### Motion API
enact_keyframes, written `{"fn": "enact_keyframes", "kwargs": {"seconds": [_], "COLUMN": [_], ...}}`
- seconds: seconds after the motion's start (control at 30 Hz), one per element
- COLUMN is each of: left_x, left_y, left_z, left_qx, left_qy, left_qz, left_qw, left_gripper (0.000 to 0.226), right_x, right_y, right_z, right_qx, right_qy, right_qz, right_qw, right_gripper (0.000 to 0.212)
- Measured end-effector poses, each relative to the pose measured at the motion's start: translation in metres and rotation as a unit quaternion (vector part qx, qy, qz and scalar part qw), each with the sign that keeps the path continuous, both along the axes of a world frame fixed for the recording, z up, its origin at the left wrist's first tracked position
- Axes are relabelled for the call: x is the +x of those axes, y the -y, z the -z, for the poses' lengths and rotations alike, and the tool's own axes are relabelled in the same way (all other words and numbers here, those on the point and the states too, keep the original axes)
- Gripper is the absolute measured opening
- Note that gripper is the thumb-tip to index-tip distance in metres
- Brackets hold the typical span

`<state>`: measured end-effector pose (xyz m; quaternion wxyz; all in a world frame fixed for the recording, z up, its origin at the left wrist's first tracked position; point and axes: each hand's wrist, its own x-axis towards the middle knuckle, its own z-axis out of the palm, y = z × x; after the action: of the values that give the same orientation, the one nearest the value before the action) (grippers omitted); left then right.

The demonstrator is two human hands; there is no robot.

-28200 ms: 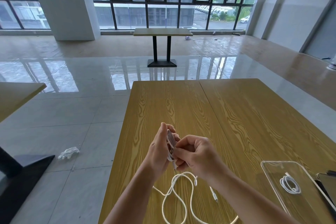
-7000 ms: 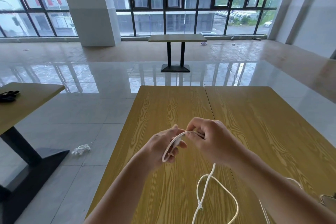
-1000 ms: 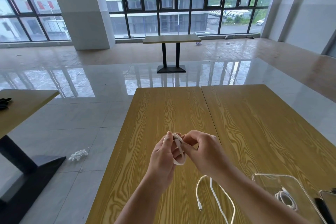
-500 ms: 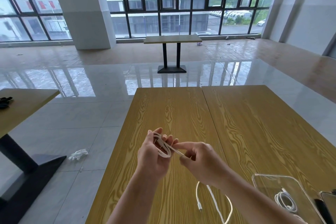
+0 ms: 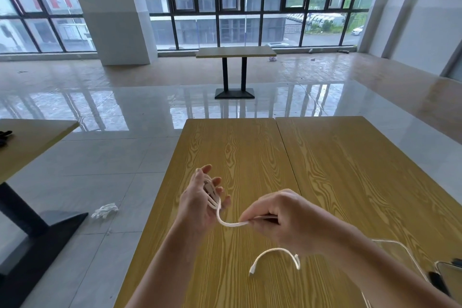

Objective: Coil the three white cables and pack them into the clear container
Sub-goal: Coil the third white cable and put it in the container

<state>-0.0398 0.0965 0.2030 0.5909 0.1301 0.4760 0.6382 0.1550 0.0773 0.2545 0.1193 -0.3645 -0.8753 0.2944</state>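
Note:
My left hand point(image 5: 200, 201) is raised above the wooden table point(image 5: 250, 147), fingers spread, with several loops of a white cable point(image 5: 226, 221) wound around them. My right hand point(image 5: 277, 215) pinches the same cable a short way right of the loops, and a strand spans the gap between the hands. The cable's free end with its plug point(image 5: 252, 273) dangles below my right wrist over the table. The clear container point(image 5: 402, 251) sits at the lower right, mostly hidden behind my right forearm; its contents are not visible.
A dark phone-like object point(image 5: 447, 277) lies at the right edge beside the container. Another wooden table point(image 5: 30, 142) stands to the left on a black base, and a third point(image 5: 235, 52) stands by the windows. A crumpled white scrap point(image 5: 105, 210) lies on the tiled floor.
My right hand has drawn away to the right and down from the left hand, pulling a strand of cable out. The trailing end on the table has grown shorter.

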Motion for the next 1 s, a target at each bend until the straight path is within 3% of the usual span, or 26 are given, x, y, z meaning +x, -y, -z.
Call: {"fn": "enact_keyframes", "kwargs": {"seconds": [0.17,0.33,0.4,0.57,0.83,1.0], "left_x": [0.012,0.014,0.013,0.001,-0.038,-0.05], "left_y": [0.006,0.006,0.005,-0.008,-0.023,-0.026], "left_z": [-0.011,-0.011,-0.012,-0.01,0.007,0.013], "left_qx": [0.054,0.093,0.075,0.02,0.007,-0.008], "left_qy": [-0.124,-0.133,-0.088,0.137,0.156,0.143], "left_qz": [0.092,0.165,0.142,0.037,-0.134,-0.157], "left_qw": [0.986,0.973,0.983,0.99,0.979,0.977], "left_gripper": [0.034,0.035,0.034,0.028,0.028,0.027], "right_x": [-0.005,-0.008,-0.007,-0.004,0.008,0.013], "right_y": [-0.007,-0.011,-0.011,-0.005,-0.002,0.002], "right_z": [-0.008,-0.013,-0.014,-0.013,-0.005,-0.006], "right_qx": [0.03,0.065,0.052,0.026,-0.015,-0.018], "right_qy": [-0.026,-0.037,-0.026,0.008,0.037,0.034], "right_qz": [0.014,0.044,0.035,-0.008,0.028,0.007], "right_qw": [0.999,0.996,0.998,1.0,0.999,0.999], "right_gripper": [0.016,0.013,0.012,0.011,0.019,0.02]}}
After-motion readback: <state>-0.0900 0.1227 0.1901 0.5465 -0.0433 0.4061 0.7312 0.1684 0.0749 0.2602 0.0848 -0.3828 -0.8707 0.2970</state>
